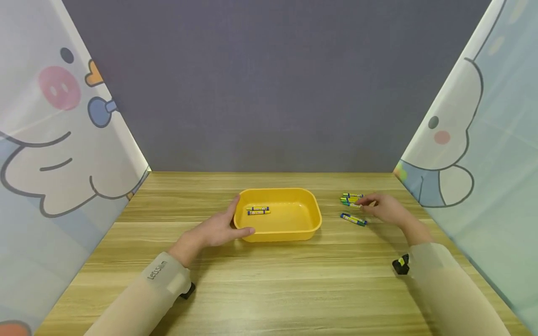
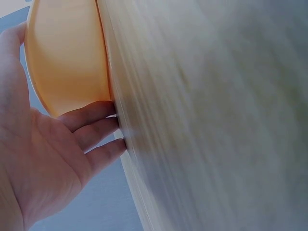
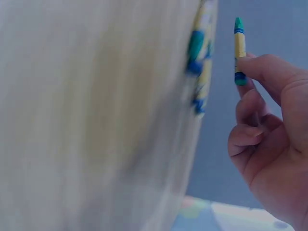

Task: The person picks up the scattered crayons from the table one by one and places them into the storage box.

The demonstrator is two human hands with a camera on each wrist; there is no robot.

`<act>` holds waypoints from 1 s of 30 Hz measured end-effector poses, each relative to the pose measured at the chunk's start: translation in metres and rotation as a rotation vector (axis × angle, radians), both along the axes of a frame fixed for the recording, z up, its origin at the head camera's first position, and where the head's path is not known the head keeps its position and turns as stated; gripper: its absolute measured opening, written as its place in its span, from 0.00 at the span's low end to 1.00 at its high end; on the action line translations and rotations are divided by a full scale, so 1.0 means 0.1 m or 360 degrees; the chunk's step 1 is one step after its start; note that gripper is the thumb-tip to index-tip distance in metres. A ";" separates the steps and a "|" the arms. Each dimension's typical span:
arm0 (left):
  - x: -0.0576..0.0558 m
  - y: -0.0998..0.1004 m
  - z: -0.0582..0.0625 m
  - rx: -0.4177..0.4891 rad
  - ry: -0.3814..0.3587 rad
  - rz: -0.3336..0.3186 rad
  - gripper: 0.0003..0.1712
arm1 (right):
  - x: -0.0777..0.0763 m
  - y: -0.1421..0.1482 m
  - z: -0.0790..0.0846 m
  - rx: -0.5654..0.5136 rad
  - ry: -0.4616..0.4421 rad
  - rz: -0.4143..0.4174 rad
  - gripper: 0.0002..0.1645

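Note:
My left hand (image 1: pixel 216 229) holds the left end of a yellow plastic basin (image 1: pixel 279 236), its thumb on the front rim. In the left wrist view, other fingertips rest on the tabletop beside the basin's wall (image 2: pixel 70 57). Two yellow-wrapped crayons (image 1: pixel 258 213) lie side by side on the basin's floor, toward the left. To the right of the basin, my right hand (image 1: pixel 386 210) pinches a green crayon (image 3: pixel 240 45) between thumb and fingers; the right wrist view shows it clear of the table. Several more crayons (image 1: pixel 352 195) lie beneath and beside that hand.
Nearer me lies a small pair of crayons (image 1: pixel 353 219), angled on the wooden tabletop (image 1: pixel 269 284). A dark grey panel (image 1: pixel 269 93) stands along the back edge. Cartoon-printed sheets (image 1: pixel 63 154) enclose both sides.

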State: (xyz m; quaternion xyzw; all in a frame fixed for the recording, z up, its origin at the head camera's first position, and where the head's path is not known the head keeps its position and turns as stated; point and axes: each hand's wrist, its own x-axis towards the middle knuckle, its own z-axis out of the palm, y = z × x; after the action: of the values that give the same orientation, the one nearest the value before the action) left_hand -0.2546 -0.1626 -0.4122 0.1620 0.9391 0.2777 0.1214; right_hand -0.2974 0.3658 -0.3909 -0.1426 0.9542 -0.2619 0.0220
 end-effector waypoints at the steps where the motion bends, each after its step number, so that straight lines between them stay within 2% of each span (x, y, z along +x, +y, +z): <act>1: 0.00 0.00 0.00 -0.0001 0.0003 0.0001 0.77 | -0.01 -0.06 0.03 -0.0008 0.0036 0.0007 0.16; 6: -0.01 0.00 -0.01 0.0000 0.0010 -0.0002 0.77 | -0.01 -0.38 0.21 -0.0041 0.0138 0.0017 0.15; 11: -0.01 0.00 -0.01 0.0000 -0.0007 0.0002 0.77 | -0.02 -0.73 0.33 -0.0105 0.0166 0.0036 0.14; 16: -0.02 0.00 -0.01 -0.0004 -0.0011 0.0003 0.77 | -0.05 -1.13 0.38 -0.0208 0.0133 0.0102 0.13; 22: -0.02 -0.01 -0.01 0.0018 -0.0010 -0.0001 0.77 | -0.12 -1.61 0.35 -0.0284 0.0092 0.0198 0.13; 30: -0.01 -0.01 0.00 0.0049 -0.0026 -0.0005 0.77 | -0.21 -2.16 0.15 -0.0361 0.0017 0.0328 0.12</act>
State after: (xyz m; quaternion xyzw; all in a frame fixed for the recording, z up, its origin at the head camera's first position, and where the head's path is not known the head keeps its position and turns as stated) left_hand -0.2552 -0.1632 -0.4120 0.1632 0.9334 0.2932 0.1270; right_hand -0.3182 0.1502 -0.3757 -0.2426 0.8990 -0.3635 0.0276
